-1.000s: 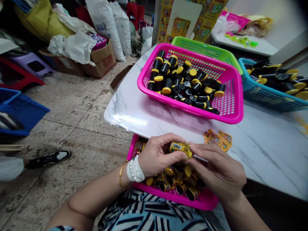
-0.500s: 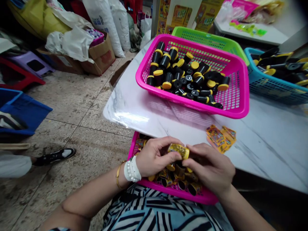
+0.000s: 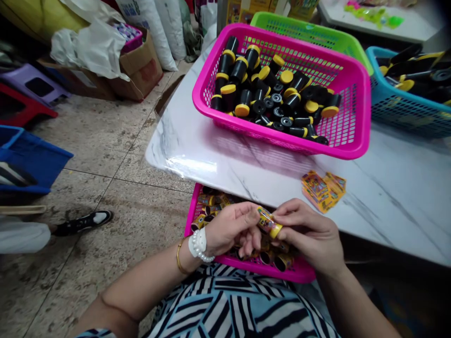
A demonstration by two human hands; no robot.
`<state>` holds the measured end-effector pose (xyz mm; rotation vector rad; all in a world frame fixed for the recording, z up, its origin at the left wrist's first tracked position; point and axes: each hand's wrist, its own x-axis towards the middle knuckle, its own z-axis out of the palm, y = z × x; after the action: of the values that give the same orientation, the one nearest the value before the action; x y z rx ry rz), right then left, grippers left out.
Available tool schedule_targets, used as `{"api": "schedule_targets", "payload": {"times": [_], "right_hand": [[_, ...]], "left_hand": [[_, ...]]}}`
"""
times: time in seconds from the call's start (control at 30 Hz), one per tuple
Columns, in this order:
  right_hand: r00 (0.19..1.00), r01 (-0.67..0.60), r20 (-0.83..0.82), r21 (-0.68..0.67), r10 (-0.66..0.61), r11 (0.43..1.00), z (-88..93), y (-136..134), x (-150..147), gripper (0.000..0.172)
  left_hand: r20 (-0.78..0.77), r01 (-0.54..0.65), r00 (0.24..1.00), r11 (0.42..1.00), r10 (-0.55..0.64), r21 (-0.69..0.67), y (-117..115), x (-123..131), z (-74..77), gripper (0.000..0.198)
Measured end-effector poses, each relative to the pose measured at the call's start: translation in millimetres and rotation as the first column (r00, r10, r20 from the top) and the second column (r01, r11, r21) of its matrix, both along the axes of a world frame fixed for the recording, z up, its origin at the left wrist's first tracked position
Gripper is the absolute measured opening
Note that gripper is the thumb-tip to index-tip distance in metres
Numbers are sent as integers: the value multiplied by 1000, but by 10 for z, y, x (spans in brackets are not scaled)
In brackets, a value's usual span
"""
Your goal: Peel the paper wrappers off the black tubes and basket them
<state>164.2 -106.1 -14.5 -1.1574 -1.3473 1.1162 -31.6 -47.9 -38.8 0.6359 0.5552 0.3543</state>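
Between my hands is a small tube (image 3: 269, 222) wrapped in a colourful printed label, with a yellow cap at its lower right end. My right hand (image 3: 312, 234) pinches it near that cap with thumb and fingers. Beside the tube's other end, my left hand (image 3: 234, 230) has its thumb close to the label and its fingers loosely curled and apart. Under both hands a pink basket (image 3: 299, 274) holds several labelled tubes, partly hidden by my hands. A small pile of printed orange-yellow labels (image 3: 323, 192) lies on the table to the right.
On the marbled white table (image 3: 176, 145) stands a larger pink basket (image 3: 282, 138) of black tubes with yellow caps. A green basket (image 3: 310, 33) is behind it, a blue basket (image 3: 405, 115) to its right. Boxes (image 3: 137, 65) and a blue crate (image 3: 45, 157) stand on the floor.
My left fingers have loosened from the tube and opened. The tube has turned, its printed face now showing more, while my right hand keeps its hold. The view has tilted slightly downward.
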Motion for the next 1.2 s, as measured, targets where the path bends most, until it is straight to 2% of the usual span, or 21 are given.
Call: {"api": "schedule_targets", "payload": {"times": [0.07,0.17,0.23,0.3,0.47,0.53,0.67,0.77,0.9,1.0,1.2], "right_hand": [[999,20,-47,-22,-21,1000,-31,-34,-30,20],[995,28,90,61,-33,998,-37,-71,-47,22],[987,40,146,158,-63,987,-41,-102,-49,24],[986,83,122,211,-110,974,-62,-156,-62,25],[985,128,84,213,-148,969,-163,-351,-139,35],[977,132,131,248,-169,960,-192,-388,-156,37],[924,95,320,342,-211,935,-166,-351,-141,31],[884,81,405,361,-235,929,-108,-316,-105,29],[892,106,383,339,-240,935,-95,-314,-51,27],[891,81,395,349,-225,934,-119,-316,-40,29],[861,100,406,458,-308,883,-112,-309,-117,36]], "left_hand": [[0,-36,999,998,36,-43,-33,22,-21,57],[-78,-81,994,995,76,-60,-65,71,-25,56],[-75,-60,996,995,54,-77,-79,111,-18,58],[-53,-16,999,997,12,-79,-88,147,-14,60],[-156,60,986,997,-66,-38,-121,199,-51,60],[-213,73,974,997,-78,-32,-130,217,-74,60],[-284,74,956,997,-73,-6,-111,265,-79,61],[-220,59,973,997,-68,-45,-89,286,-47,60],[-87,46,994,986,-61,-158,-94,269,-44,55],[-121,24,992,994,-38,-111,-120,253,-56,55],[-188,28,981,998,-38,-54,-114,265,-52,61]]}}
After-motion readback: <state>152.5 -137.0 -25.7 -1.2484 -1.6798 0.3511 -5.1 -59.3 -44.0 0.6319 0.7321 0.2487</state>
